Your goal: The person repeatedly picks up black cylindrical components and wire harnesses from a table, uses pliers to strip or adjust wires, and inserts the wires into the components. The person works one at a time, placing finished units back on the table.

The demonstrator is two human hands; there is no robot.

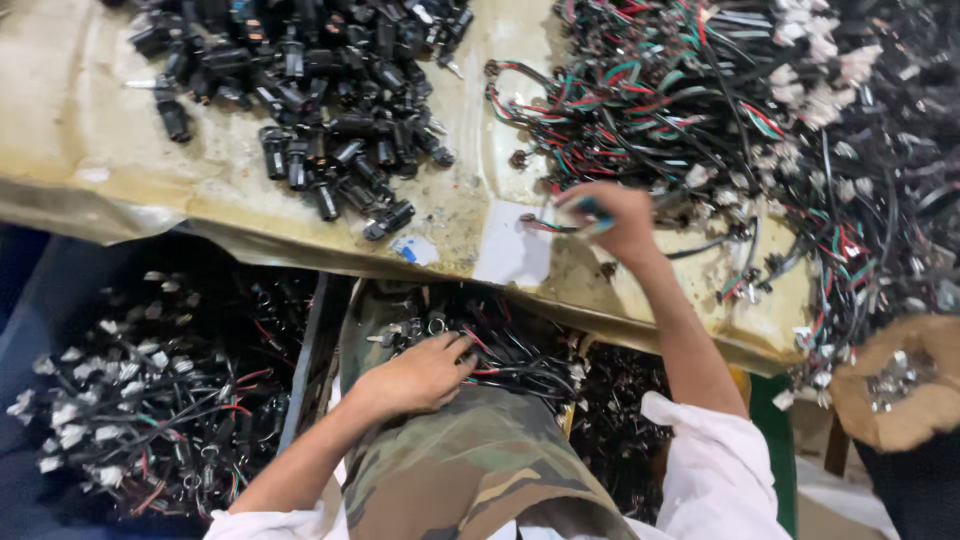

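Observation:
My right hand (615, 222) reaches onto the worn table (90, 160) and pinches a thin red, green and black wire lead (545, 226) at the near edge of a big tangled heap of wire harnesses (700, 100). My left hand (420, 375) rests palm down on a small bundle of black and red wires (510, 360) lying on my lap, over camouflage trousers (470, 460). Its fingers are spread on the bundle.
A pile of black cylindrical connectors (320, 90) covers the table's far left. Below the table edge on the left sits a bin of wired parts with white plugs (140, 410). A brown bag of small metal pieces (900, 385) stands at the right.

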